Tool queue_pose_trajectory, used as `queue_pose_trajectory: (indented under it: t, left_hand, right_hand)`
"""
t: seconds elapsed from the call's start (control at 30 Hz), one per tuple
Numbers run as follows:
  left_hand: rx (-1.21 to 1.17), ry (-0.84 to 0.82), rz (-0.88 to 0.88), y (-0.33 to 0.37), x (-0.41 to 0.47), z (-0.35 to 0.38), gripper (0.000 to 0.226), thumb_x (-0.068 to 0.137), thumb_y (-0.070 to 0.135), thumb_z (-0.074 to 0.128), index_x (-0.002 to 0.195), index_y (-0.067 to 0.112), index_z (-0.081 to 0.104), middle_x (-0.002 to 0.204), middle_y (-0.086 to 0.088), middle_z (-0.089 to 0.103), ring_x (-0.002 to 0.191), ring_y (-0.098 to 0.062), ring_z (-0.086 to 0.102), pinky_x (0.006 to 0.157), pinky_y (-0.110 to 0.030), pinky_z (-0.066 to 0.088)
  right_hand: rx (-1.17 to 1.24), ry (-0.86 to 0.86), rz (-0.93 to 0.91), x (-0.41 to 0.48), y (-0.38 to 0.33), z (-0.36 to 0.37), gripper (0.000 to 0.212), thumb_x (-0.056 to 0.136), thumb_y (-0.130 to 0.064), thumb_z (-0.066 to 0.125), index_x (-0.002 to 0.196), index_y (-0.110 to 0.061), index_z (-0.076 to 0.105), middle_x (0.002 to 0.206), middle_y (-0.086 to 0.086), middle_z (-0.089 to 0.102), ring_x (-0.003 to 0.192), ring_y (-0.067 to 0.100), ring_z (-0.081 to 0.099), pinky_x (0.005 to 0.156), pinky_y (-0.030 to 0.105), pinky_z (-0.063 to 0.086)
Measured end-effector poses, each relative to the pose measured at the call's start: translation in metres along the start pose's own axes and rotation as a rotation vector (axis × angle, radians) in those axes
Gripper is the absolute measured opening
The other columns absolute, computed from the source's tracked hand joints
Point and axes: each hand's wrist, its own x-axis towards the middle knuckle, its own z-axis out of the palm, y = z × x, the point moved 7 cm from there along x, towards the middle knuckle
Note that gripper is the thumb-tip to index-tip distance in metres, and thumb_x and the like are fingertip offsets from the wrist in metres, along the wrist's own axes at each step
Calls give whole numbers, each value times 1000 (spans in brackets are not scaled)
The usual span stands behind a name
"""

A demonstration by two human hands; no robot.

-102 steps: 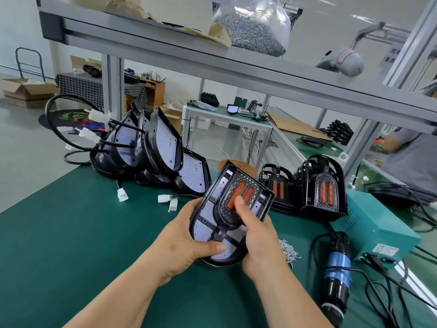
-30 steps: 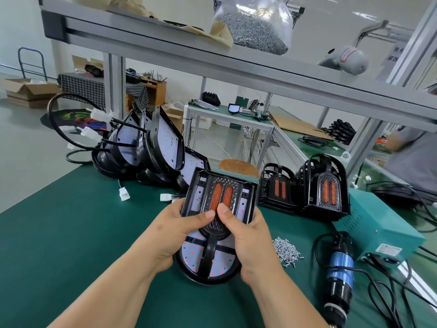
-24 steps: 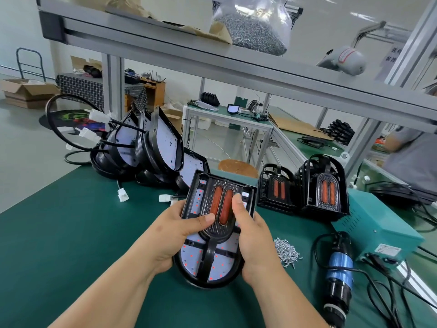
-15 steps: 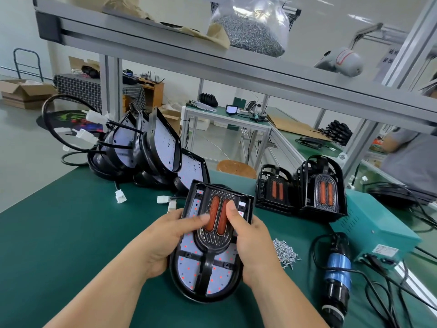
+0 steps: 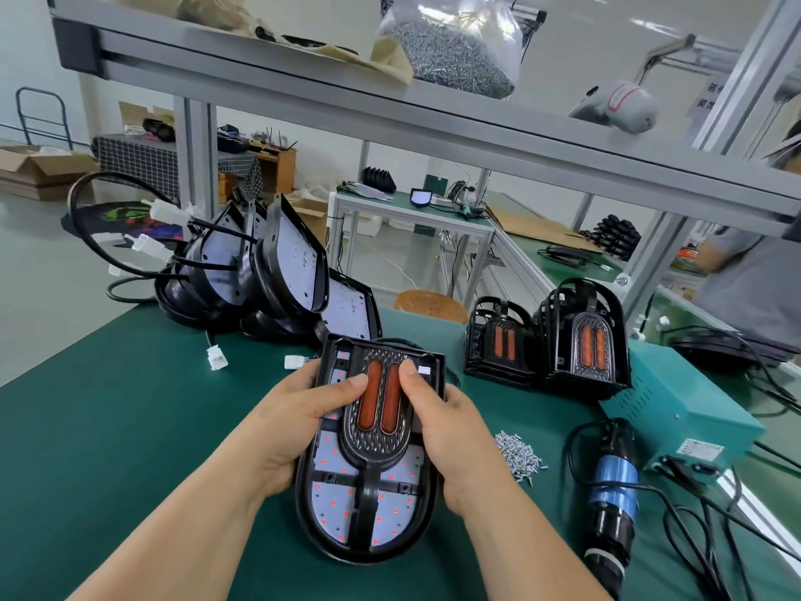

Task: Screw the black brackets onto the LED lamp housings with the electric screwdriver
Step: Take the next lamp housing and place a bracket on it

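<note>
A black LED lamp housing (image 5: pixel 366 509) with a white LED board lies flat on the green table in front of me. A black bracket (image 5: pixel 376 453) with two orange lenses sits on top of it. My left hand (image 5: pixel 286 422) grips the housing's left edge, thumb pressing on the bracket. My right hand (image 5: pixel 450 435) grips the right edge, thumb beside the lenses. The electric screwdriver (image 5: pixel 613 501) with a blue band lies on the table at the right, untouched. A small pile of silver screws (image 5: pixel 520 455) lies between it and my right hand.
Bare housings with cables (image 5: pixel 260 271) are stacked at the back left. Two stacks of lamps with brackets on them (image 5: pixel 548 336) stand at the back right. A teal power box (image 5: pixel 676 409) and cables lie at the right. A shelf overhead holds a bag of screws (image 5: pixel 455 49).
The housing was held tilted up in both hands; it has come down flat onto the table, closer to me. Both thumbs now rest on the bracket.
</note>
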Motion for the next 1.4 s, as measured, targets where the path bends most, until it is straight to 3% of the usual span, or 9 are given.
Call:
queue_pose_trajectory:
  t: [0.13,0.37,0.67,0.93,1.03,1.1,1.17,1.27,1.4]
  left_hand:
    - [27,-39,44,4,1,6,18,69,19,75,87,18,77,98,-20,75,80,-33,75,61,-37,60]
    - [41,-64,38,2,1,11,21,73,18,73,93,14,77,99,-21,75,80,-33,75,63,-37,60]
    - [70,-139,-148,-16,-6,9,51,72,10,74,121,14,62,110,-20,73,94,-36,73,78,-46,60]
    - [118,-106,-162,-19,-5,10,53,68,6,75,119,10,60,107,-23,73,92,-38,73,82,-50,59]
    - [128,-93,-199,-23,-3,9,49,69,6,74,116,8,62,105,-24,73,87,-37,73,73,-46,61]
    - [150,-94,-224,-25,-3,8,45,71,6,73,115,6,63,104,-24,73,88,-38,73,71,-44,60]
    - [173,-84,-241,-26,-2,6,41,74,6,73,114,6,64,104,-24,73,90,-39,73,72,-44,60]
    - [221,-63,-273,-29,0,4,29,85,2,68,114,5,65,102,-23,74,90,-39,74,73,-44,60]
    - [254,-44,-321,-33,0,4,25,87,-2,65,112,2,65,98,-23,75,82,-36,75,62,-41,60]
  right_hand:
    - [127,49,-109,1,-10,-8,34,89,-38,70,107,-10,68,100,9,77,93,29,74,82,40,61]
    - [322,43,-128,1,-15,-8,13,93,-14,66,100,-4,71,94,14,77,78,26,75,61,33,59]
    - [257,58,-17,6,0,-13,23,96,-23,63,96,-2,73,90,18,76,74,29,74,59,33,58]
    - [208,92,8,10,6,-16,27,98,-25,61,104,0,70,91,16,77,71,24,74,55,28,57]
    - [101,102,39,11,11,-17,28,98,-30,62,100,-5,73,88,10,78,74,23,75,59,29,58]
    - [-68,128,70,13,15,-21,35,97,-40,61,98,-7,73,94,9,77,87,28,74,75,36,61]
    - [-276,178,59,14,12,-27,43,95,-50,58,98,-10,70,106,9,74,96,28,70,90,38,55]
    - [-520,253,-54,13,-11,-34,44,92,-58,56,114,-20,58,124,-2,52,106,20,55,91,29,41]
    - [-482,320,-179,0,-60,-71,43,88,-52,64,106,-13,64,95,-4,67,85,12,67,82,35,54]
